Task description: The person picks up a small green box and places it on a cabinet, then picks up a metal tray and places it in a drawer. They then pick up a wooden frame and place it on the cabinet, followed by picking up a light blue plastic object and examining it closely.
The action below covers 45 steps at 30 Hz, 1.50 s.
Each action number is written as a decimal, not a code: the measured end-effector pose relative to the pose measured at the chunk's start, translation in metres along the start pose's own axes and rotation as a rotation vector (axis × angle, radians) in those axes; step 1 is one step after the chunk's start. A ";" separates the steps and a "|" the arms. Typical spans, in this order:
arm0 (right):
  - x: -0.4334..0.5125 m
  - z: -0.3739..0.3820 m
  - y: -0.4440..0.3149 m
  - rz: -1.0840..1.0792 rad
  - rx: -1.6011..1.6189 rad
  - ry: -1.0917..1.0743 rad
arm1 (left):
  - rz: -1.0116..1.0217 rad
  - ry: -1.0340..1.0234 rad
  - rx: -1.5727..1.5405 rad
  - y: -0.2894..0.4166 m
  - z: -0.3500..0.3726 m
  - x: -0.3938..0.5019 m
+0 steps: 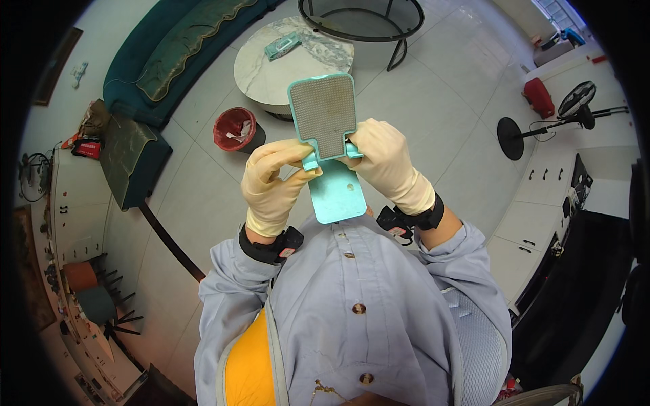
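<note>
My left hand [277, 182], in a cream rubber glove, pinches the left side tab of a turquoise plastic holder [337, 195] between thumb and fingers. A grey textured pad [325, 109] with a turquoise rim, stained brownish in the middle, forms the upper part. Below the tabs extends a smooth turquoise panel with a small mark. My right hand [388, 160], gloved likewise, is closed around the right side tab; its fingertips are partly hidden. Both hands hold the piece up in front of my chest. How the two parts join cannot be told. Black bands circle both wrists.
Beyond the hands stands a round marble-topped table [259, 76] with a turquoise wipes packet [282, 46]. A glass-topped table [363, 18] adjoins it. A red-lined bin [234, 133] stands on the tiled floor, a teal sofa [127, 66] at left, a standing fan [513, 138] at right.
</note>
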State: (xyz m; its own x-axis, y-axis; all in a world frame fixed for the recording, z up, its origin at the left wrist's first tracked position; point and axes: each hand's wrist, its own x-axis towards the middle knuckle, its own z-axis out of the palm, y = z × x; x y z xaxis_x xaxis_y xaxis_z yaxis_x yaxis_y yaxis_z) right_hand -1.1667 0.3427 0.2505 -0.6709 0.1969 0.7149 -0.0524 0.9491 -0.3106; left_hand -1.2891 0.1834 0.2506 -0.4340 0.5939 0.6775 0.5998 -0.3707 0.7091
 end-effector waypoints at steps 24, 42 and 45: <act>0.001 -0.010 -0.014 -0.039 0.084 0.003 | -0.565 -0.267 -0.353 0.000 0.003 -0.005; 0.016 -0.056 -0.033 0.469 0.461 -0.230 | -0.827 -0.092 -1.052 0.020 0.012 0.008; 0.024 -0.067 -0.034 0.597 0.536 -0.347 | -0.670 -0.175 -0.990 0.008 0.010 0.000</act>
State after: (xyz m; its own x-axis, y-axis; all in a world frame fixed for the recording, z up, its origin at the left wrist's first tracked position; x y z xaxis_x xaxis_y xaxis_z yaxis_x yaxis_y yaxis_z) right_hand -1.1314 0.3313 0.3201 -0.8798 0.4557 0.1350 0.0972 0.4506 -0.8874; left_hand -1.2775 0.1877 0.2549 -0.3188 0.9379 0.1368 -0.5172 -0.2931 0.8041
